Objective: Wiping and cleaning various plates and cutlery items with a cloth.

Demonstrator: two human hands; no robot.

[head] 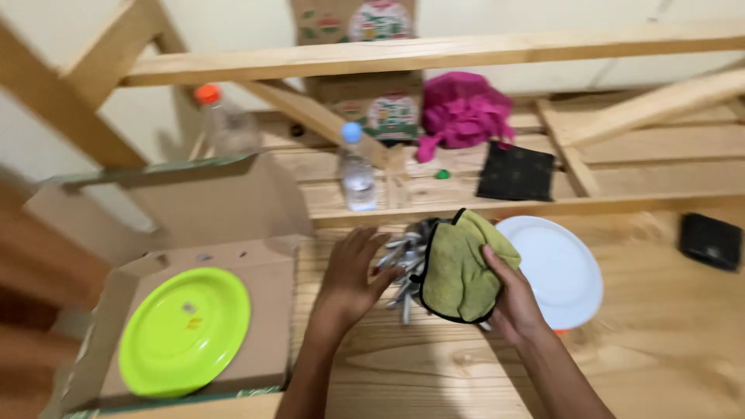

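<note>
My right hand (514, 299) grips a yellow-green cloth with a dark edge (459, 268), wrapped around the top of a bundle of metal cutlery (403, 264). My left hand (351, 273) rests with fingers spread on the handles of that cutlery, low over the wooden table (660, 334). A white plate (563, 268) lies just right of the cloth, partly behind my right hand. The cutlery is blurred, so single pieces cannot be told apart.
A lime-green plate (185, 330) lies in an open cardboard box (268, 310) at the left. Behind stand two plastic bottles (357, 167) (225, 120), a pink cloth (463, 109), a dark square cloth (516, 172) and printed cartons (388, 109). A black object (710, 240) lies far right.
</note>
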